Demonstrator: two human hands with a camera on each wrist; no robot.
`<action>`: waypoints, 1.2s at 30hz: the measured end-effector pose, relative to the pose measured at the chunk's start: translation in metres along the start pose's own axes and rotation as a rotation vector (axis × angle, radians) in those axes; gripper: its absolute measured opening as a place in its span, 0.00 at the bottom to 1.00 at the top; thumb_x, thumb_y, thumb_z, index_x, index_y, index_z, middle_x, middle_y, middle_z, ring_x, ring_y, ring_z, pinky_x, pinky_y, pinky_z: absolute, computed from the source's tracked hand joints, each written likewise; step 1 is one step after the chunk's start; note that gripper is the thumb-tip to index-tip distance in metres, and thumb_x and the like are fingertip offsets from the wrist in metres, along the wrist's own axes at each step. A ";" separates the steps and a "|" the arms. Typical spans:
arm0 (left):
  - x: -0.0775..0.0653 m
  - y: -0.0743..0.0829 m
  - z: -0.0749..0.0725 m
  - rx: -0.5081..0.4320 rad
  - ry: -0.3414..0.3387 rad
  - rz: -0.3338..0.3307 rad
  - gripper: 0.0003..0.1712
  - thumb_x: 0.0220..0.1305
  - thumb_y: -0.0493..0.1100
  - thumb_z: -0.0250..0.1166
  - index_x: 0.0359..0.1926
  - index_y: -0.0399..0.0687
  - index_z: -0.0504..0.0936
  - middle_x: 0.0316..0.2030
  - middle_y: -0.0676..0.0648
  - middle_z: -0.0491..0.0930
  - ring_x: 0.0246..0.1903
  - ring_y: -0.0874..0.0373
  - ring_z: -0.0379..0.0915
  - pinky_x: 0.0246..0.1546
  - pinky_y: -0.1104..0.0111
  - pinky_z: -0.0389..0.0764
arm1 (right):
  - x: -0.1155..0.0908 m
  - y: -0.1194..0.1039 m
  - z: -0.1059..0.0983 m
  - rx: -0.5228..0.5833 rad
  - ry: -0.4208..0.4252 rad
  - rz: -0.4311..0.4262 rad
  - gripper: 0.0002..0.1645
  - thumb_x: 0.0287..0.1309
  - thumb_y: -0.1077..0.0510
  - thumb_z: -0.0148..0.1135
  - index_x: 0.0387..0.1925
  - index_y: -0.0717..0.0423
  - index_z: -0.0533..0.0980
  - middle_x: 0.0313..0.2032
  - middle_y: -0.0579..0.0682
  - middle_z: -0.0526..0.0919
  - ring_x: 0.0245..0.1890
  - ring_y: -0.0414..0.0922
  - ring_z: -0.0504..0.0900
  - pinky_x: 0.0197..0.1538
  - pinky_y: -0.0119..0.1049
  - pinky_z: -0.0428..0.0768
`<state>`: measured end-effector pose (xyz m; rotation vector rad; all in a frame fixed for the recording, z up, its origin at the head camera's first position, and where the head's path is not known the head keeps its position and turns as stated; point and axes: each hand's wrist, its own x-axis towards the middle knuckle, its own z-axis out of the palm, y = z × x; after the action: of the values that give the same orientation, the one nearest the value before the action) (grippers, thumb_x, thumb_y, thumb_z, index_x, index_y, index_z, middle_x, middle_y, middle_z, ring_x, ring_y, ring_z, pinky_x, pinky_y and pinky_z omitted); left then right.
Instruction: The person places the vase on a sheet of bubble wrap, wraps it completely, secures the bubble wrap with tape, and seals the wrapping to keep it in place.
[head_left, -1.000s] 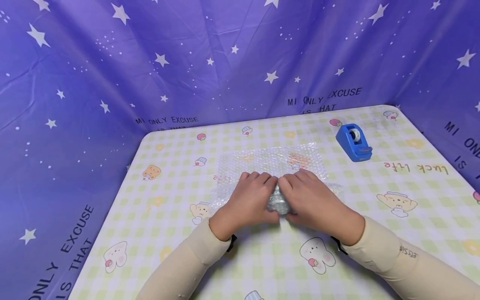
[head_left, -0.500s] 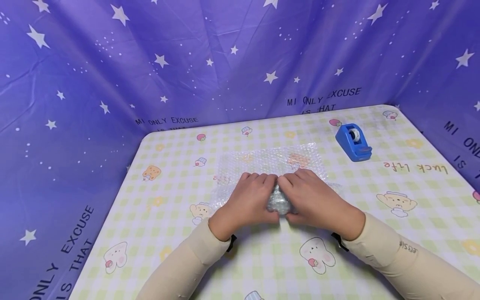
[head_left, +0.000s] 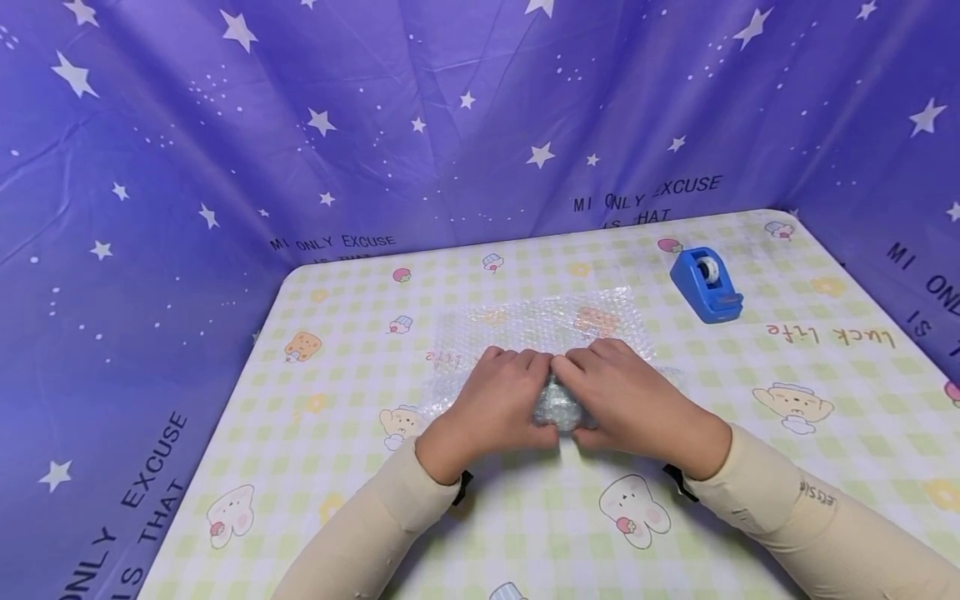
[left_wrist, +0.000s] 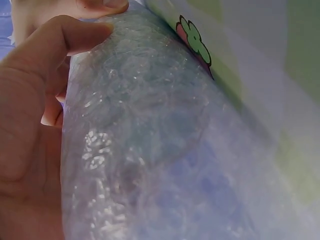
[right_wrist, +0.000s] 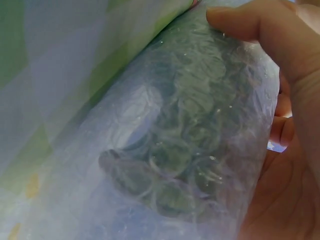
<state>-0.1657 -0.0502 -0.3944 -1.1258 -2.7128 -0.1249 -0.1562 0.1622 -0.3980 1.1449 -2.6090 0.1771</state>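
One purple curtain (head_left: 450,67) printed with white stars and black lettering, surrounding the counter from nine through twelve to three o'clock. One round-cornered counter (head_left: 525,533), green-and-white checked, with cartoon prints. One flat sheet of clear bubble wrap (head_left: 540,321), at twelve o'clock from the hands. One rounded bundle of clear bubble wrap (head_left: 558,406), mid-counter, its contents blurred. Two bare hands gripping the bundle, fingers curled over its far side, thumbs at six: left hand (head_left: 504,402) at nine, right hand (head_left: 624,402) at three. One blue tape dispenser (head_left: 692,286), at two o'clock from the bundle, seating one small whitish tape roll (head_left: 708,269).
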 end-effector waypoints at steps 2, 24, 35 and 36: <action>0.000 0.000 -0.001 0.005 -0.008 0.004 0.41 0.47 0.64 0.72 0.59 0.48 0.78 0.50 0.52 0.84 0.44 0.58 0.82 0.48 0.59 0.76 | 0.000 0.000 0.000 0.004 -0.002 -0.001 0.41 0.35 0.41 0.81 0.49 0.52 0.71 0.41 0.50 0.82 0.44 0.52 0.81 0.59 0.53 0.75; -0.004 0.007 -0.006 0.064 -0.061 -0.028 0.43 0.49 0.66 0.69 0.62 0.50 0.75 0.53 0.53 0.81 0.51 0.55 0.77 0.54 0.55 0.70 | -0.001 0.002 -0.001 0.023 -0.006 -0.006 0.41 0.33 0.42 0.80 0.49 0.51 0.72 0.40 0.48 0.83 0.41 0.50 0.81 0.56 0.51 0.76; -0.005 0.018 -0.007 0.196 -0.115 -0.076 0.56 0.37 0.70 0.78 0.64 0.47 0.71 0.45 0.52 0.78 0.43 0.54 0.76 0.46 0.57 0.69 | -0.001 0.003 -0.002 0.065 -0.034 0.005 0.43 0.34 0.42 0.81 0.52 0.51 0.71 0.41 0.48 0.84 0.41 0.48 0.81 0.56 0.51 0.77; -0.005 0.018 -0.007 0.198 -0.113 -0.077 0.55 0.37 0.70 0.79 0.62 0.47 0.72 0.44 0.53 0.78 0.42 0.54 0.76 0.45 0.57 0.69 | -0.001 0.003 -0.002 0.067 -0.035 0.005 0.44 0.33 0.41 0.81 0.52 0.51 0.71 0.41 0.48 0.84 0.41 0.48 0.81 0.56 0.50 0.77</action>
<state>-0.1484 -0.0419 -0.3889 -1.0012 -2.7926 0.1980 -0.1573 0.1656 -0.3960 1.1744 -2.6546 0.2496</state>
